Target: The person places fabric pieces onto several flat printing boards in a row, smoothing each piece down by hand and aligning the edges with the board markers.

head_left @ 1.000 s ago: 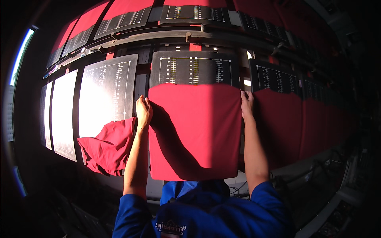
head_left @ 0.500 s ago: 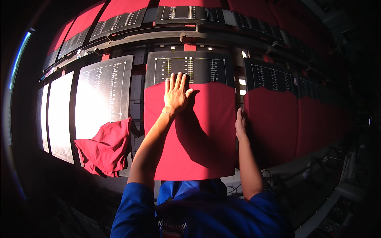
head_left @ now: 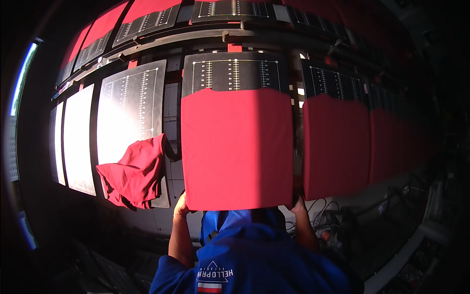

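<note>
A red shirt [head_left: 223, 147] lies smooth over a black board [head_left: 235, 73], whose upper part shows bare with white and yellow ruler lines. At the shirt's lower left corner, my left hand [head_left: 181, 205] closes round the edge, its fingers partly under the cloth. My right hand [head_left: 297, 204] is at the lower right corner in shadow, closed on the edge, with most of its fingers hidden. Sunlight falls on the shirt's left part, and the right strip is shaded.
On the left, a crumpled red garment [head_left: 134, 174] hangs over the lower end of a bare, glaring board [head_left: 112, 108]. Another red-covered board [head_left: 335, 147] stands close on the right. Beyond a metal rail [head_left: 166, 43] runs a second row of boards. Cables [head_left: 325, 215] lie low at the right.
My left hand has left the top of the shirt and come down to its lower left corner. My right hand has moved down along the right side to the lower right corner.
</note>
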Available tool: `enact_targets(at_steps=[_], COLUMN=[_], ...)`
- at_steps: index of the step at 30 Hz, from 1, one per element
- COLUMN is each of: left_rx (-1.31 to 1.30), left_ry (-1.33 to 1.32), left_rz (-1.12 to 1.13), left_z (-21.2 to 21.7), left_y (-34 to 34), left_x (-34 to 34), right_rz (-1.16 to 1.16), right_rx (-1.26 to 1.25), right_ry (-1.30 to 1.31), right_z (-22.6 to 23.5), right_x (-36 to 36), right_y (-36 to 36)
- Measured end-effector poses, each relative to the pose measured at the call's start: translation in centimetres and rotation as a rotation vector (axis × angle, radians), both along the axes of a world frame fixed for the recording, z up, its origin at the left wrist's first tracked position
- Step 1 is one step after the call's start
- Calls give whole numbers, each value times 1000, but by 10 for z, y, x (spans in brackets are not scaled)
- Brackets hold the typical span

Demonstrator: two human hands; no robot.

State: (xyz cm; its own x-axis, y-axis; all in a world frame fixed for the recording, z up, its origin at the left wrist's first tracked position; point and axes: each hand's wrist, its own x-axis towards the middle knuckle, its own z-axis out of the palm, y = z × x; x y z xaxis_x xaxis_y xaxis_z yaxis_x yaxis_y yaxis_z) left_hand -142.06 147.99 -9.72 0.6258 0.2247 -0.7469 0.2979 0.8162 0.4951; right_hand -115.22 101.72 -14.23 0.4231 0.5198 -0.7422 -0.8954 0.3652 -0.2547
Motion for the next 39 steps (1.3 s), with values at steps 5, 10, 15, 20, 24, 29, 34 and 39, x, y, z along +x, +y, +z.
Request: enact_targets(at_steps=[5,10,15,20,24,29,34,39], left_rx=[46,222,34,-26,40,10,151,390], left_ry=[-81,-82,-15,-3,-27,-78,-30,304], left_rz=[153,10,92,162,116,134,146,265], left_z=[-17,1,-7,-8,17,7,-8,-52], left_y=[5,-5,-5,-7,-9,0,6,-22], left_x=[-20,-1,-10,-9,-2,-11,-25,-117], right_rz=[29,32,-11,230,758,1266,822,1581], right_rx=[57,-36,-154,-698,-1167,-661,-1018,-298], right_ry=[47,-47,-177,-245,-1100,-2118,-2301,-2272], right_z=[18,4,19,56,130,159,129,153], right_x=[-6,-3,-5,-3,-2,44,212,-11], right_y=[-1,-20,-12,3,65,248,370,307])
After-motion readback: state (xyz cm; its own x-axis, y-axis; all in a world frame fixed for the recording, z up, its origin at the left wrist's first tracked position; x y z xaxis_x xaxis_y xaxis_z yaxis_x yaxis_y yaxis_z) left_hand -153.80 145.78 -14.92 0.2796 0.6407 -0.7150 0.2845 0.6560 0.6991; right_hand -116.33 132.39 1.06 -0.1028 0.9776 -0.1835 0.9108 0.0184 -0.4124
